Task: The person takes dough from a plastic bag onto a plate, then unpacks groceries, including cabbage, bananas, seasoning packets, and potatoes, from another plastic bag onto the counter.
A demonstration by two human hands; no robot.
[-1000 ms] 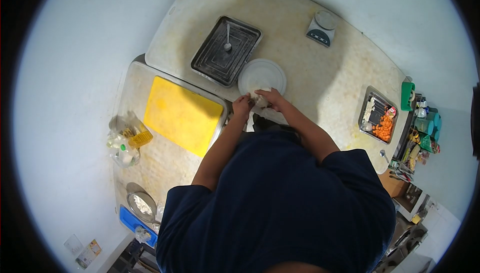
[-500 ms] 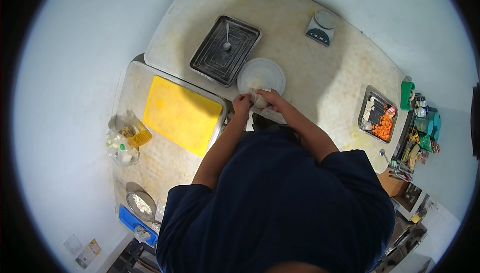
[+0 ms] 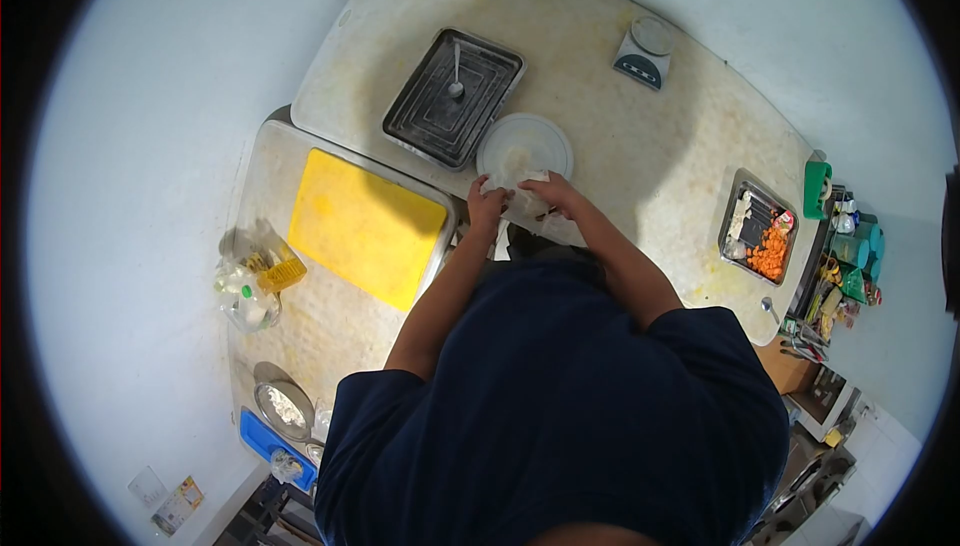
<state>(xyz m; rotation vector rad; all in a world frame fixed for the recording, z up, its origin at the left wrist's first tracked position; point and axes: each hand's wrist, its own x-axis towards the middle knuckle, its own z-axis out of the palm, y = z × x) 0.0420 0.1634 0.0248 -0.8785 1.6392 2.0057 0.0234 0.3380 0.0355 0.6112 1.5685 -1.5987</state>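
My left hand (image 3: 486,204) and my right hand (image 3: 552,193) pinch opposite sides of a clear plastic bag (image 3: 525,208), held close to my body at the counter's near edge. The bag is spread between the hands, and what is inside it, if anything, is too small to make out. Just beyond my fingers a round white lid or tub (image 3: 525,132) stands on the counter, with a pale patch on its near part. To its left lies a dark metal tray (image 3: 430,121) with a spoon (image 3: 456,89) in it.
A yellow cutting board (image 3: 365,231) lies on the left table. Farther left are bagged bottles (image 3: 250,301) and a bowl (image 3: 283,410) of white pieces. A kitchen scale (image 3: 643,54) stands at the back right. On the right is a tray (image 3: 733,251) with orange pieces.
My hands have moved slightly apart, and the bag between them is spread wider than before. The other things stay where they were.
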